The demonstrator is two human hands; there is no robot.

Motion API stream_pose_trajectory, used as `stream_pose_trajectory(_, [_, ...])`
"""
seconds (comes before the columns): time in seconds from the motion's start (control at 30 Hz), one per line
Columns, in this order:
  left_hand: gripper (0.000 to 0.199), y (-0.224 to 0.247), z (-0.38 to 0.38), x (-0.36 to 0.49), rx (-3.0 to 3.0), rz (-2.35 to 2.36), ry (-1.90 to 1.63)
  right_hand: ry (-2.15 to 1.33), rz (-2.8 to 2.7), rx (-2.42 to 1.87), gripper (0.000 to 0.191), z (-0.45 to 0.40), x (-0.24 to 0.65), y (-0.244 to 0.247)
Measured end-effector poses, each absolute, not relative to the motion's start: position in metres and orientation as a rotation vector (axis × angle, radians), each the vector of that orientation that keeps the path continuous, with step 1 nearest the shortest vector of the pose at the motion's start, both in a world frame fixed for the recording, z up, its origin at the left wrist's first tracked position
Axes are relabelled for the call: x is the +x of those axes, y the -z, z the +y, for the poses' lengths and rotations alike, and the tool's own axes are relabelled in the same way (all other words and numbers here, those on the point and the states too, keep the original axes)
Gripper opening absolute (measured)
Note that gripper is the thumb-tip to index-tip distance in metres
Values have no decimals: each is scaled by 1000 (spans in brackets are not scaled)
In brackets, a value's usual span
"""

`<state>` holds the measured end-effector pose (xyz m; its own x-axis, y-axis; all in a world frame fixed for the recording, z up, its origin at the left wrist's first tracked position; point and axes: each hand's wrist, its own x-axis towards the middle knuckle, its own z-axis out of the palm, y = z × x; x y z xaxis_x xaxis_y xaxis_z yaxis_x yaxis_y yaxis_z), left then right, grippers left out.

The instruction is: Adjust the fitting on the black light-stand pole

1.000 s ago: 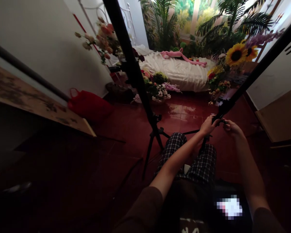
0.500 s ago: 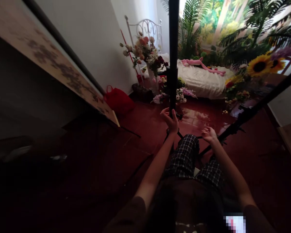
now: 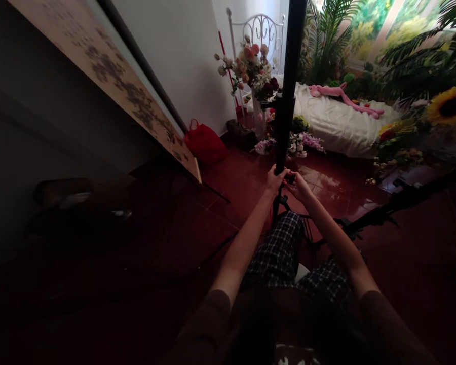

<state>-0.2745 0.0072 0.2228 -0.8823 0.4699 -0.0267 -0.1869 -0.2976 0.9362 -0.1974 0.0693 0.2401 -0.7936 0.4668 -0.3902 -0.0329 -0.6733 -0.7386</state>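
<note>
A black light stand [image 3: 285,121] rises in front of me, its upper end out of the picture. My left hand [image 3: 275,180] is closed around its pole, low down near my knees. My right hand [image 3: 297,185] is at the same height on the right side of the pole. Its fingers are pinched on a dark clamp knob [image 3: 290,177] that sticks out from the pole. Part of the knob is hidden by the fingers. Below the hands, the stand's legs spread near my checked trousers [image 3: 283,243].
A second black stand [image 3: 406,200] leans at the right. Behind are a white bed [image 3: 334,121] with a pink plush toy [image 3: 345,97], flower bouquets [image 3: 254,66] and a sunflower [image 3: 451,106]. A red bag [image 3: 205,143] lies beside a tilted scroll panel [image 3: 137,96] at left.
My left hand, open at the pole before, has closed around it. My right hand has moved left from apart to the knob. The view has turned slightly.
</note>
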Motion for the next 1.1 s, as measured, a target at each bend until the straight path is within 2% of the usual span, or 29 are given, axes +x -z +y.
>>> stream_pose_trajectory(0.07, [21, -225, 16, -279, 403, 1539, -2219, -2395, -1143, -750, 0, 73, -201, -238])
stream_pose_trajectory(0.23, [21, -228, 35, -291, 426, 1569, -2185, -2180, -1239, -747, 17, 81, -210, -236])
stream_pose_trajectory(0.33, [19, -226, 41, -298, 461, 1517, -2172, -2133, -1276, -762, 14, 84, -213, -237])
stream_pose_trajectory(0.5, [18, -221, 44, -305, 503, 1583, -2165, -2326, -1070, -751, 16, 85, -212, -241])
stream_pose_trajectory(0.67, [33, -211, 39, -300, 703, 1769, -2221, -2365, -1030, -837, 22, 85, -210, -241])
stream_pose_trajectory(0.87, [44, -196, 30, -299, 753, 1811, -2219, -2417, -931, -809, 21, 80, -207, -237])
stream_pose_trajectory(1.0, [43, -192, 33, -302, 779, 1806, -2242, -2600, -921, -1005, 43, 81, -203, -235])
stream_pose_trajectory(1.1, [41, -190, 35, -303, 736, 1818, -2253, -2887, -819, -933, 55, 86, -199, -235])
